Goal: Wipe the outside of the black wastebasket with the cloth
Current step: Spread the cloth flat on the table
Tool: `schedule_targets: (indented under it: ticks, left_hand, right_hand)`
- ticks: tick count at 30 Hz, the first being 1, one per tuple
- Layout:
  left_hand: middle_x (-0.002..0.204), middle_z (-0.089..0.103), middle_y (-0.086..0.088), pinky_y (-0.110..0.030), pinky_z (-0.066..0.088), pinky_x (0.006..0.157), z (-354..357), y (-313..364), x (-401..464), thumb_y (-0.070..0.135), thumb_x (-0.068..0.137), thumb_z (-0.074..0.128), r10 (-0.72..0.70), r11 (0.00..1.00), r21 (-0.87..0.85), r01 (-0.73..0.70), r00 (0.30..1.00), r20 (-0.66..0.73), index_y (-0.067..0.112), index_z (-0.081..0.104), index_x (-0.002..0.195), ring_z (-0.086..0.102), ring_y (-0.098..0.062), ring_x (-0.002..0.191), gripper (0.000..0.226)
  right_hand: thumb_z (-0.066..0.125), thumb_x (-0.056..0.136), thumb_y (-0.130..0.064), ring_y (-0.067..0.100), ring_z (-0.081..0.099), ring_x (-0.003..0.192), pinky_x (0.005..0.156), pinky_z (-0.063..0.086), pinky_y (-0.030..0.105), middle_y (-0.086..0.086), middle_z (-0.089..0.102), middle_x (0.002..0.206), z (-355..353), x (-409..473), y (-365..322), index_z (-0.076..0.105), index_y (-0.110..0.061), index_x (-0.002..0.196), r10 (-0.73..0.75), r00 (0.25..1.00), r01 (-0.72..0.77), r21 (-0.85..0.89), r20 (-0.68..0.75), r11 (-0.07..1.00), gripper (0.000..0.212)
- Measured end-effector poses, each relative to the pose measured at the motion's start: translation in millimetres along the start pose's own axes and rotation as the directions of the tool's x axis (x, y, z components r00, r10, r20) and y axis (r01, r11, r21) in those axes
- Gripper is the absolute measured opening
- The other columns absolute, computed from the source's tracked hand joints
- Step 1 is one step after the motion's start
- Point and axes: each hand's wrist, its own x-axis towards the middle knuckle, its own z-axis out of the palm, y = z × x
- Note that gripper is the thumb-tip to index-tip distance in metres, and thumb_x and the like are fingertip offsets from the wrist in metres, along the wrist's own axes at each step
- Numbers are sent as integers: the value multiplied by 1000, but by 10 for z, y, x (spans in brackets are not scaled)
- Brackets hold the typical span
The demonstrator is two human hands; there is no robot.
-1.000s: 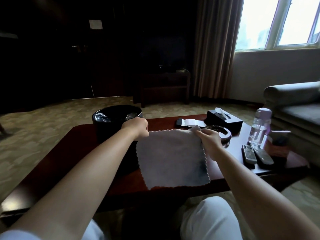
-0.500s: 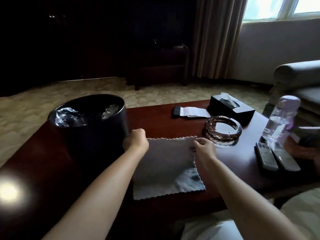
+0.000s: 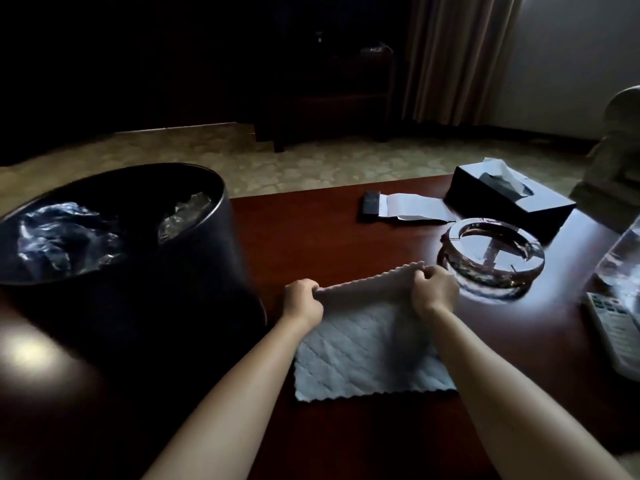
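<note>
meanwhile, left hand (image 3: 304, 301) and right hand (image 3: 434, 289) each pinch a far corner of the cloth (image 3: 367, 355). both sets of fingers are curled tight. black wastebasket (image 3: 145, 271) stands just left.

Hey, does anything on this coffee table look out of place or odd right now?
Yes: the black wastebasket, lined with a plastic bag, stands on the table rather than the floor, left of the cloth both hands pinch. Nothing looks spilled or damaged.
</note>
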Motion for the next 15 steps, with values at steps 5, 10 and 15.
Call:
schedule_targets:
  ticks: [5, 10, 15]
  left_hand:
    - [97, 62, -14, -24, 41, 81, 61, 74, 194, -9, 78, 47, -27, 996, -90, 28, 1000, 5, 11, 67, 93, 56, -24, 98, 32]
    - [142, 46, -12, -29, 36, 105, 194, 29, 331, -6, 81, 46, -33, 996, -78, 38, 998, 62, 11, 44, 140, 42, -25, 131, 61]
    - [140, 45, -13, -30, 40, 95, 363, -4, 296, -4, 87, 37, 53, 995, 83, -59, 996, 67, 21, 18, 151, 47, -28, 122, 71]
  right_hand:
    - [50, 91, -18, 32, 59, 104, 86, 44, 32, 18, 67, 109, 95, 214, 20, 67, -9, 107, -63, 998, 63, -37, 19, 997, 25]
    - [49, 91, -16, 31, 56, 108, 89, 41, 32, 17, 60, 120, 215, 243, 38, 62, -8, 113, -170, 985, 169, -81, -8, 982, 26]
    - [51, 90, -24, 29, 47, 120, 93, 43, 38, 3, 21, 149, 353, 152, 93, 35, -21, 137, -372, 910, 413, -330, 182, 849, 51]
